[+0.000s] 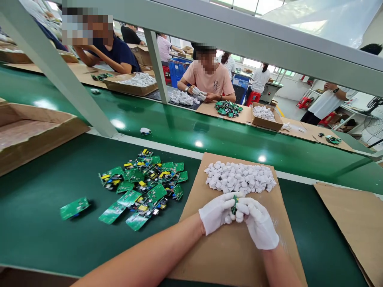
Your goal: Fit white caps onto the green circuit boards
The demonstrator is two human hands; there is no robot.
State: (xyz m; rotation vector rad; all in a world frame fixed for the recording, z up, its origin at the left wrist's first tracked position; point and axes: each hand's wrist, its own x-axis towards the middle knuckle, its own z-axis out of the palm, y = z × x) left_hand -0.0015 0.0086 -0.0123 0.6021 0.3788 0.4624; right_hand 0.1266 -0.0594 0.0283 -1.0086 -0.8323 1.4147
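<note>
Both hands wear white gloves and meet over the brown cardboard sheet (pixel 215 255). My left hand (pixel 217 211) is closed on a small green circuit board (pixel 234 204), held on edge between the fingers. My right hand (pixel 259 219) has its fingers closed against the same board from the other side. Whether a white piece is also between the fingertips I cannot tell, white on white. Just beyond the hands lies a heap of small white pieces (pixel 239 177) on the cardboard. Left of it, a loose pile of green circuit boards (pixel 143 179) with yellow and black parts covers the mat.
One circuit board (pixel 74 208) lies apart at the left. A shallow cardboard box (pixel 38 137) stands far left, more cardboard (pixel 356 227) at right. A metal frame post (pixel 68 75) and crossbar (pixel 227 36) span the view. Across the green bench (pixel 179 123), co-workers sit at similar piles.
</note>
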